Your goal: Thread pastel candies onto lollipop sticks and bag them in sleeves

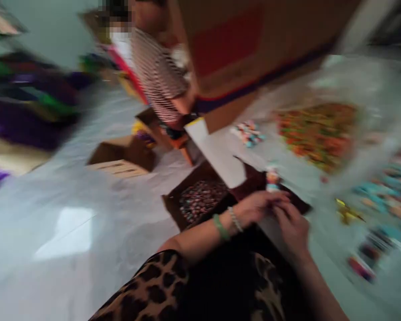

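My left hand, with a green bangle and a pale beaded bracelet on its wrist, reaches across to the table's near edge. Its fingers are closed and meet those of my right hand. Whatever lies between the fingertips is too small and blurred to name. Just beyond them is a small white, orange and blue figure, close to a dark maroon cloth or bag. Below my left forearm's far side, a cardboard box holds many small multicoloured pieces.
On the table lie an orange-green pile, a small pastel pile, yellow-handled scissors and blue-pink items. A big carton stands behind. Another person in a striped shirt sits beyond. An open box rests on the floor.
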Action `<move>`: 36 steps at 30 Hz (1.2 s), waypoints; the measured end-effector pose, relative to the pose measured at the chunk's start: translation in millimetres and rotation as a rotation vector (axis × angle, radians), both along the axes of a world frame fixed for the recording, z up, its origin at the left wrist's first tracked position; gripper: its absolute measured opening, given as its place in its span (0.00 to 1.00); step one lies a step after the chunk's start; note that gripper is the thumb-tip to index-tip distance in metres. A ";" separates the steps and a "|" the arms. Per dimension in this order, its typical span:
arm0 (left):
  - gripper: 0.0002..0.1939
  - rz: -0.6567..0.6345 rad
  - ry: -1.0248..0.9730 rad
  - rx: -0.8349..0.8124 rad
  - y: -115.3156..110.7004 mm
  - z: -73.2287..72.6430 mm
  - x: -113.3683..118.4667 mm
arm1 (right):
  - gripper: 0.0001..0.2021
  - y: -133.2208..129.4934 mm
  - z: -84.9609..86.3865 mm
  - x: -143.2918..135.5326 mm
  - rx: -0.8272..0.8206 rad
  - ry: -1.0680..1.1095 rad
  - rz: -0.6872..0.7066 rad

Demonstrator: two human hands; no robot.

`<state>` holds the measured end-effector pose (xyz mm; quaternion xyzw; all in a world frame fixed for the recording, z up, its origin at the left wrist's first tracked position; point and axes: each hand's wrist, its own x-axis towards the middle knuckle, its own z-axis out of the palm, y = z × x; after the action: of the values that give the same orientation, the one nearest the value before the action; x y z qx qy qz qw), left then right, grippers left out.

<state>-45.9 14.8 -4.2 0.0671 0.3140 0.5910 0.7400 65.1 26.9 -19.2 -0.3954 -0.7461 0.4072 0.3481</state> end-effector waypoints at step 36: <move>0.23 -0.340 -0.028 -0.105 24.1 -12.1 47.8 | 0.06 -10.5 7.0 57.0 -0.407 0.264 -0.436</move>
<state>1.9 38.9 -16.4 0.0724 0.3181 0.4412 0.8360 122.0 16.4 -12.2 -0.5511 -0.4955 0.5115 0.4349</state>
